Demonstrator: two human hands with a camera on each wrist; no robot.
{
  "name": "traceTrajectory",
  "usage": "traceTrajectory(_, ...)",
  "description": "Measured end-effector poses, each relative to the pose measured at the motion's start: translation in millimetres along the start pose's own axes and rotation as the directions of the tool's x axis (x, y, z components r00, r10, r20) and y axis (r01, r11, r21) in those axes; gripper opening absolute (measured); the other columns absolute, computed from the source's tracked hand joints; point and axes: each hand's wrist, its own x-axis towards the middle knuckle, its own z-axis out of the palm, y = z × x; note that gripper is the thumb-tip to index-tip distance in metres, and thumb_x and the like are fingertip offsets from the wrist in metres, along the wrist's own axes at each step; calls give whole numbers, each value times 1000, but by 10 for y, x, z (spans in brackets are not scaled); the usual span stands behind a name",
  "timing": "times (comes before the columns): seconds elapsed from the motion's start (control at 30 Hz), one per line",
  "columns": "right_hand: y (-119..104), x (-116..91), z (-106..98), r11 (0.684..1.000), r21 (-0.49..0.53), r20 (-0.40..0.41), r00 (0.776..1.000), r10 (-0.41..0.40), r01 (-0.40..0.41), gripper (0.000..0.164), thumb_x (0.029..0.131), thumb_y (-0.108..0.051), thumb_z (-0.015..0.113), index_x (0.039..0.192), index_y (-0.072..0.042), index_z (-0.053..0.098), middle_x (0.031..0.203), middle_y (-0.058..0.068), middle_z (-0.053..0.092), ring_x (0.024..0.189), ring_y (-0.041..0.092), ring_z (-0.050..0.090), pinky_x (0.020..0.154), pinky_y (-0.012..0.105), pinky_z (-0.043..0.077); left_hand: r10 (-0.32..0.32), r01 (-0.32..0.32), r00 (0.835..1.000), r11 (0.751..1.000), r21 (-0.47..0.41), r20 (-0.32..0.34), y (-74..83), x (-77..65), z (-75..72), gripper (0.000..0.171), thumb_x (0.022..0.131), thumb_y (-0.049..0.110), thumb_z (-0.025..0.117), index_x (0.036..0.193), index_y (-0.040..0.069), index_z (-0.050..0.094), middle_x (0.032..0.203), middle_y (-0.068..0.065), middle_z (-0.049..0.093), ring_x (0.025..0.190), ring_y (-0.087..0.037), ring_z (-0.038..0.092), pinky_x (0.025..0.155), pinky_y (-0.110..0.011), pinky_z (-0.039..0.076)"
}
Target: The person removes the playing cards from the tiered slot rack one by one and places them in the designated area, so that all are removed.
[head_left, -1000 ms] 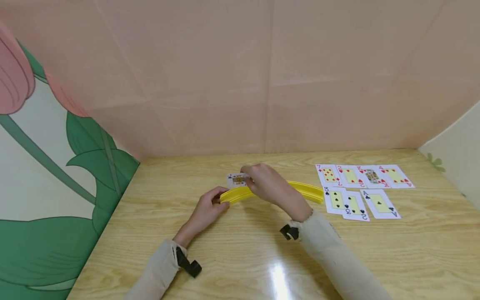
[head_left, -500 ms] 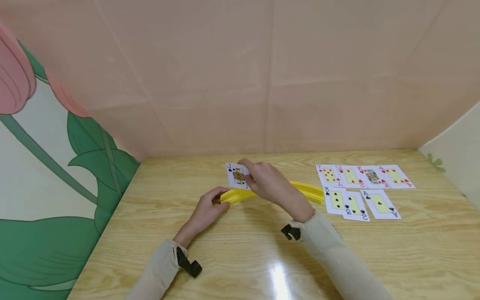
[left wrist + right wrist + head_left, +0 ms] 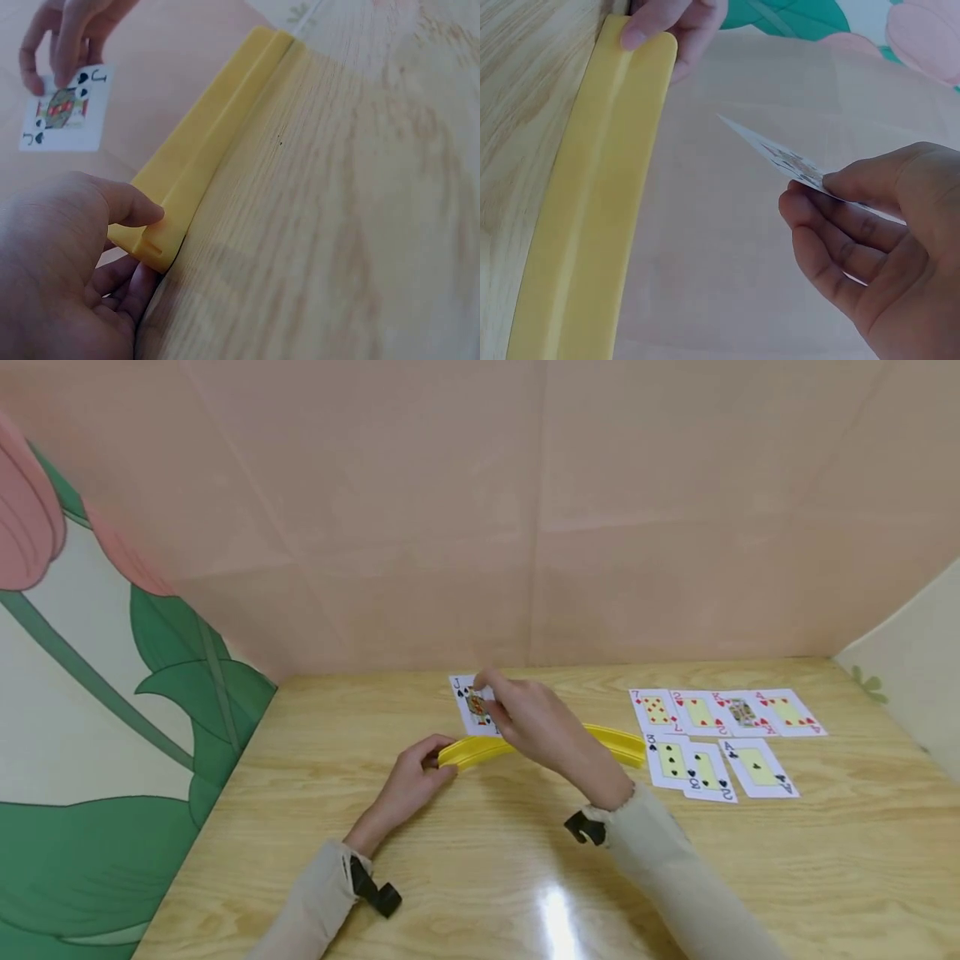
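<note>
A curved yellow card holder stands on the wooden table. Its left end is gripped by my left hand, thumb on the near side and fingers behind, as the left wrist view of that hand shows. Above the holder, my right hand pinches a jack of spades between thumb and fingers. In the left wrist view the jack hangs apart from the holder, face showing. The right wrist view has the card nearly edge-on, clear of the yellow holder.
To the right lies a row of red cards, among them the seven of diamonds and a king. Nearer are black cards, including an ace of clubs. A pink sheet rises behind the table.
My right hand has lifted the jack of spades upward from the holder, so more of its face shows. The left hand keeps its grip on the holder's end.
</note>
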Motion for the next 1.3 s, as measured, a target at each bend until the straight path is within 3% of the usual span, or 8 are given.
traceTrajectory(0.13, -18, -28, -49, 1000, 0, -27, 1000, 6, -6, 10, 96, -3, 61, 105, -6, 64, 85, 4, 72, 60, 10, 56, 53, 24, 47, 0, 0, 1000, 1000, 7, 2, -8, -18, -3, 29, 91, 6, 70, 119, 12, 68, 111, -1, 68, 98, -15, 62, 84, -28, 52)
traceTrajectory(0.3, -69, -48, -95, 999, 19, -65, 998, -26, 27, 10, 97, -3, 59, 101, -6, 68, 84, 2, 71, 60, 9, 52, 56, 25, 46, -2, 2, 1000, 1000, 16, -15, -23, -50, -11, 29, 90, 5, 70, 118, 13, 69, 110, -1, 68, 97, -14, 62, 83, -28, 52)
traceTrajectory(0.47, -93, -135, -137, 999, -13, -60, 997, -54, 53, 10, 96, -3, 62, 102, -6, 70, 91, 3, 73, 69, 11, 61, 62, 27, 52, -18, 18, 999, 1000, 21, -26, -25, -70, -22, 30, 89, 5, 71, 117, 14, 69, 109, 0, 68, 96, -14, 62, 82, -28, 52)
traceTrajectory(0.73, 19, -413, -261, 984, -164, -148, 984, -101, 77, 10, 91, -4, 69, 99, -7, 69, 89, 5, 71, 77, 18, 66, 59, 31, 53, -2, 2, 1000, 1000, 3, -6, -30, -47, -25, 30, 91, 6, 71, 119, 16, 68, 110, 1, 68, 97, -14, 62, 83, -30, 52)
traceTrajectory(1.07, 193, -786, -403, 973, -196, -207, 965, -164, 123, 20, 82, 3, 74, 99, -7, 68, 84, 3, 69, 70, 15, 61, 52, 28, 48, -1, 1, 1000, 1000, -4, -3, -44, -43, -32, 29, 91, 7, 71, 119, 16, 68, 110, 0, 68, 97, -15, 62, 83, -30, 52)
traceTrajectory(1.2, 247, -905, -467, 968, -212, -203, 963, -176, 132, 27, 78, 5, 76, 100, -7, 68, 86, 3, 69, 73, 16, 63, 52, 30, 50, -17, 17, 1000, 1000, -7, -11, 27, -70, -44, 30, 91, 4, 70, 120, 9, 68, 111, -6, 68, 98, -20, 63, 84, -36, 52)
traceTrajectory(1.3, 295, -993, -529, 969, -212, -198, 965, -170, 127, 18, 85, -3, 73, 101, -7, 68, 87, 3, 69, 72, 15, 63, 53, 30, 50, -24, 24, 1000, 1000, -9, -11, 47, -79, -42, 30, 92, 2, 69, 122, 7, 67, 113, -8, 68, 100, -21, 63, 85, -36, 52)
